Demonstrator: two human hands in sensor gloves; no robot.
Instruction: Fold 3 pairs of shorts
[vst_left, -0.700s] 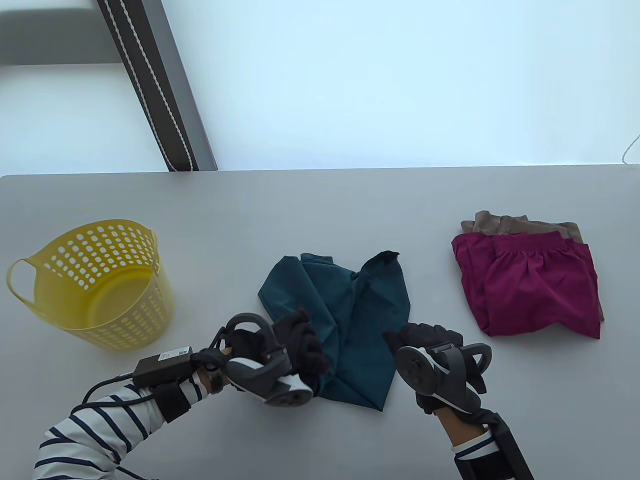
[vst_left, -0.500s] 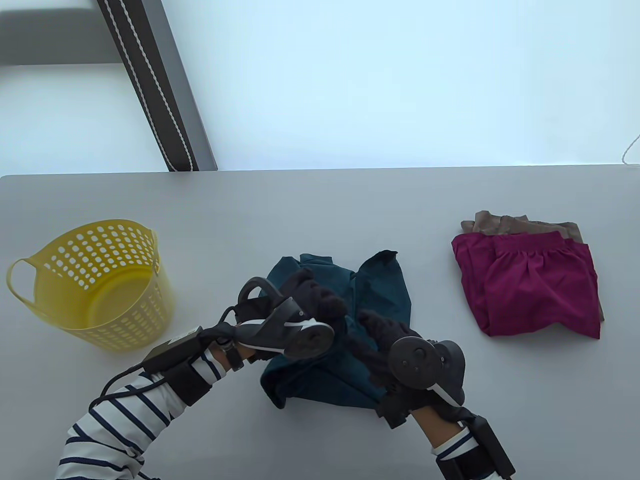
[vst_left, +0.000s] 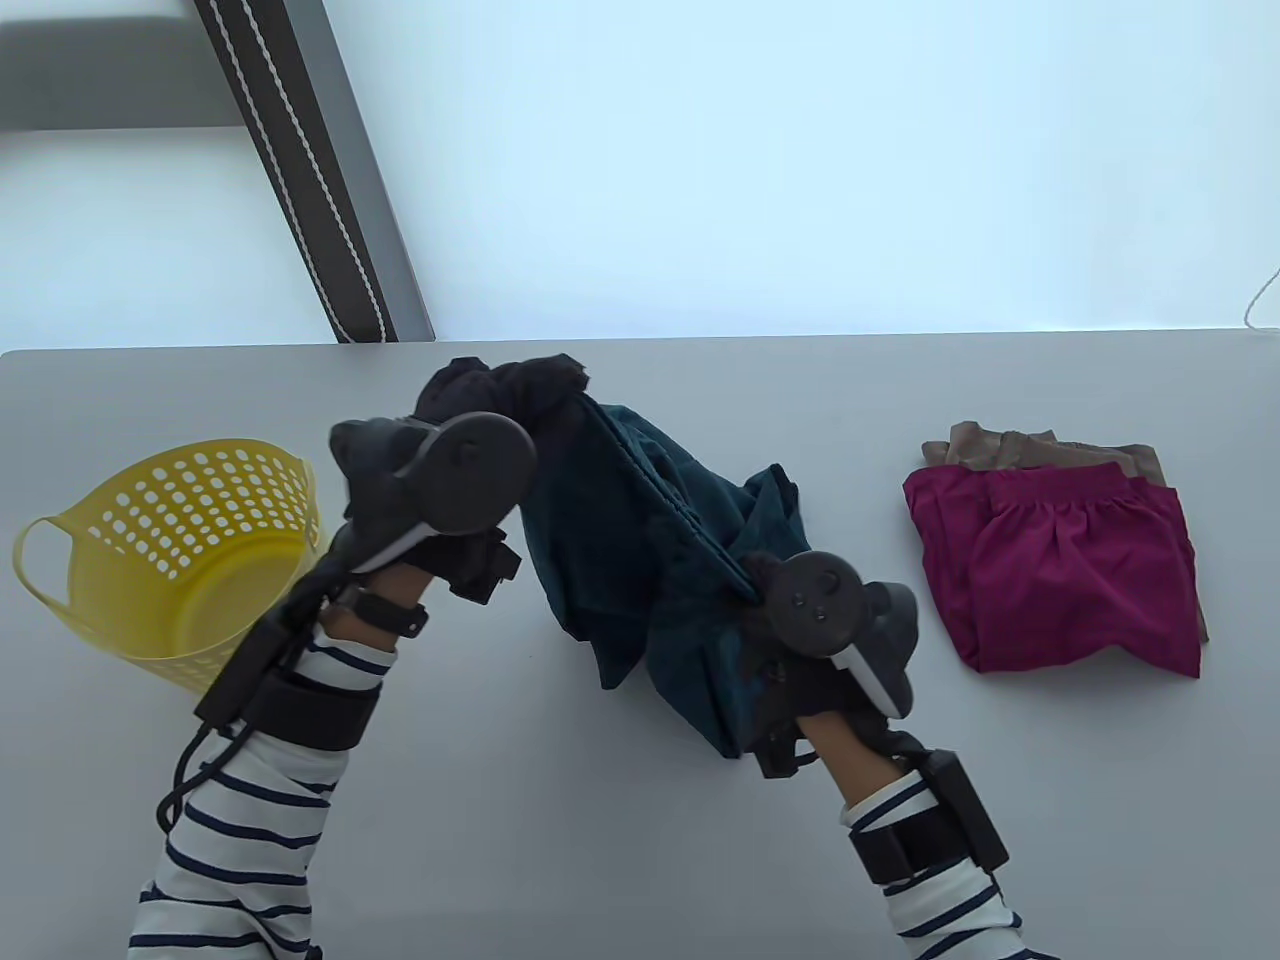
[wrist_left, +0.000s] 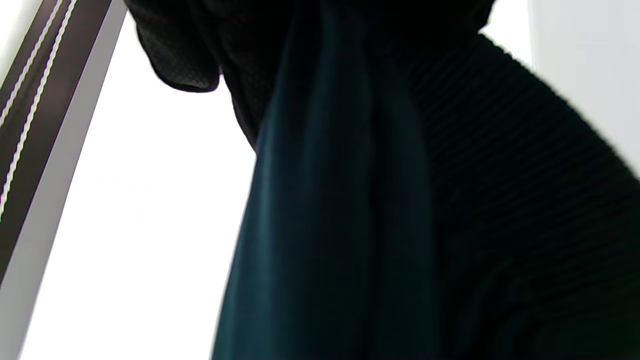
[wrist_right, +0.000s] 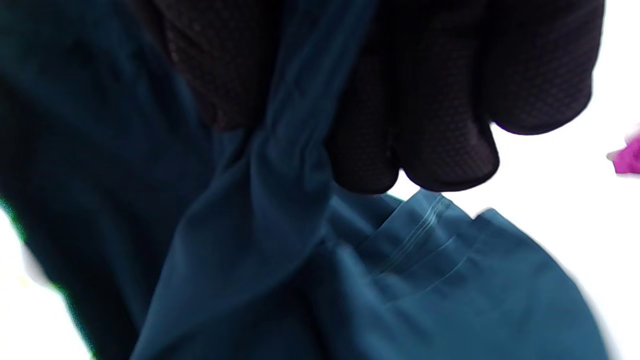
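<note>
Dark teal shorts (vst_left: 640, 520) hang lifted above the middle of the table, stretched between both hands. My left hand (vst_left: 520, 385) grips one end high at the upper left, its fingers bunched around the cloth (wrist_left: 325, 200). Lower and to the right, my right hand (vst_left: 760, 580) pinches the other end; its gloved fingers (wrist_right: 430, 125) curl round a fold of the teal fabric (wrist_right: 280, 225). At the right of the table lie folded magenta shorts (vst_left: 1060, 570) on top of folded tan shorts (vst_left: 1040, 450).
A yellow perforated basket (vst_left: 190, 560) lies tipped at the table's left side, partly behind my left forearm. The table's far edge (vst_left: 800, 340) runs just beyond the raised left hand. A dark striped strap (vst_left: 300, 170) crosses the background.
Both hands took hold of the teal shorts and lifted them off the table. The left hand rose up and away toward the far edge; the right hand moved slightly up.
</note>
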